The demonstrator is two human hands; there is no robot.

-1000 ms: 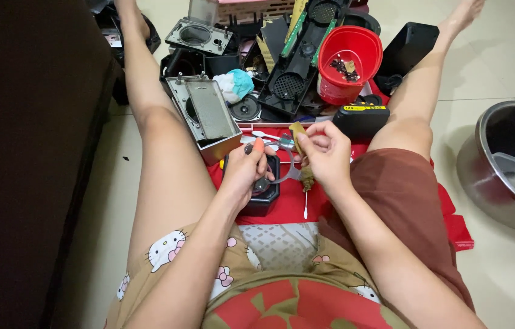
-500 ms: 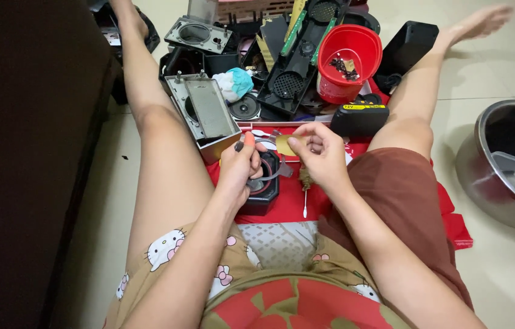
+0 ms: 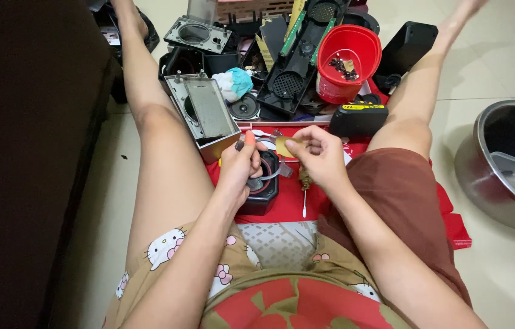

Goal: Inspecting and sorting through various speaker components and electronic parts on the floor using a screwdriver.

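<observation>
Pinching a small yellowish piece (image 3: pixel 283 146) between fingertips, the right hand (image 3: pixel 321 155) hovers just beside the left hand (image 3: pixel 242 167), which clasps a black speaker part (image 3: pixel 263 189).

Home floor: tiles (image 3: pixel 501 67), scattered speaker parts (image 3: pixel 297 67)

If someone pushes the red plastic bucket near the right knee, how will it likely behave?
The red bucket looks thin-walled and holds only a few small dark parts, so it is probably light and would slide easily. It already leans among black speaker housings, so it may tip and spill.
</observation>
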